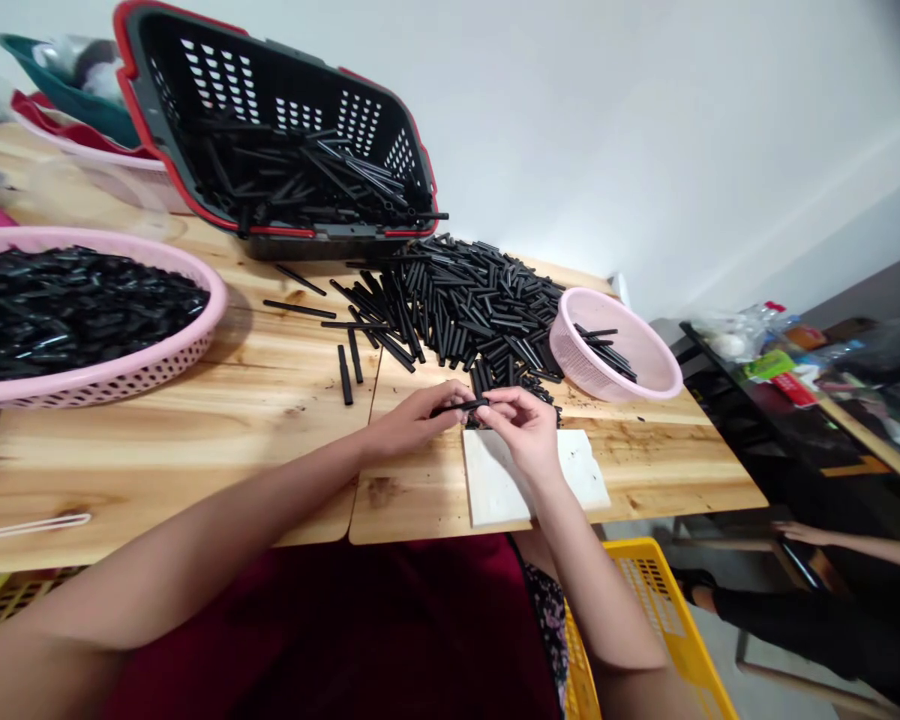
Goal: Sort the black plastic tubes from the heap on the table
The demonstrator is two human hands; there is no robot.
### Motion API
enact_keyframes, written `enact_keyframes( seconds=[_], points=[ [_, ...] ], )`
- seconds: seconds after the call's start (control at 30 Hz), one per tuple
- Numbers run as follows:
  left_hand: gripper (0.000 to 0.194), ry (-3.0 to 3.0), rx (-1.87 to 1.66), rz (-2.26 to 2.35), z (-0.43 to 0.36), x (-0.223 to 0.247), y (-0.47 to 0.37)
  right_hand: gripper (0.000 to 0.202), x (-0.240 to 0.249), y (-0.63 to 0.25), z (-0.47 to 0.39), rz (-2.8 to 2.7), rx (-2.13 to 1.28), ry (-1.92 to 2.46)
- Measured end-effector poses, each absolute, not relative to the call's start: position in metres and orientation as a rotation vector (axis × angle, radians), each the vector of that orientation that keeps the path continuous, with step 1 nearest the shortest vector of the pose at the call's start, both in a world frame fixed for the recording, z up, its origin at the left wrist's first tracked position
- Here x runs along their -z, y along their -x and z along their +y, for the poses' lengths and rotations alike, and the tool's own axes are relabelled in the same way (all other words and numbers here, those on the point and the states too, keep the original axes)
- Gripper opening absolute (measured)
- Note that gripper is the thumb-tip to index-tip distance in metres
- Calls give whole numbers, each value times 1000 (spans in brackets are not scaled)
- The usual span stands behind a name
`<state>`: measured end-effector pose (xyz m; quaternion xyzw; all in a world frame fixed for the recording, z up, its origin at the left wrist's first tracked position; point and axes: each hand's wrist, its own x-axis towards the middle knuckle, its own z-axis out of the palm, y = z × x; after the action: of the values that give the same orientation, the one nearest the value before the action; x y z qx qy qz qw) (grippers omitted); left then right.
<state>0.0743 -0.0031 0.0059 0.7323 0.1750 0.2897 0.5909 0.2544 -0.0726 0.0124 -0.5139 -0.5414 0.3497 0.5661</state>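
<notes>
Between my two hands is a thin black tube (pixel 459 407), held roughly level above the table's near part. My left hand (pixel 420 415) pinches its left end, and the fingertips of my right hand (pixel 523 425) close on its right end. Just below my right hand lies a white board (pixel 495 485) with small dark specks on it. Beyond the hands spreads a large heap of similar black tubes (pixel 472 300), with several loose ones to its left. Part of the held tube is hidden by my fingers.
A black basket with a red rim (pixel 285 235) lies tipped at the back, tubes inside. A pink basket (pixel 217 290) full of black pieces stands left; a smaller pink basket (pixel 660 370) holds a few tubes at right. Yellow crates (pixel 667 600) sit below. Another person's hand (pixel 802 533) shows far right.
</notes>
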Motion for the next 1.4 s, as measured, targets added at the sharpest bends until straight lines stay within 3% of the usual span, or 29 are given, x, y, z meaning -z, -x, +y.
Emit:
enact_keyframes(
  seconds=[0.53, 0.6, 0.73, 0.97, 1.2, 1.4],
  points=[
    [36, -1770, -829, 585, 4, -12, -75, 39, -28, -263, -49, -1580, -1011, 1201],
    [37, -1766, -862, 644, 7, -13, -74, 38, -23, -266, -47, -1677, -927, 1277],
    [39, -1689, -933, 727, 12, -13, -71, 18, -10, -265, -44, -2129, -514, 1451],
    [38, -1719, -948, 724, 14, -10, -71, 19, -11, -252, -34, -2532, -166, 1565],
    [39, -1747, -934, 733, 16, -10, -70, 23, -10, -267, -31, -1973, -429, 1544],
    [39, -1751, -939, 742, 16, -8, -72, 16, -13, -263, -39, -2322, -481, 1428]
  ],
)
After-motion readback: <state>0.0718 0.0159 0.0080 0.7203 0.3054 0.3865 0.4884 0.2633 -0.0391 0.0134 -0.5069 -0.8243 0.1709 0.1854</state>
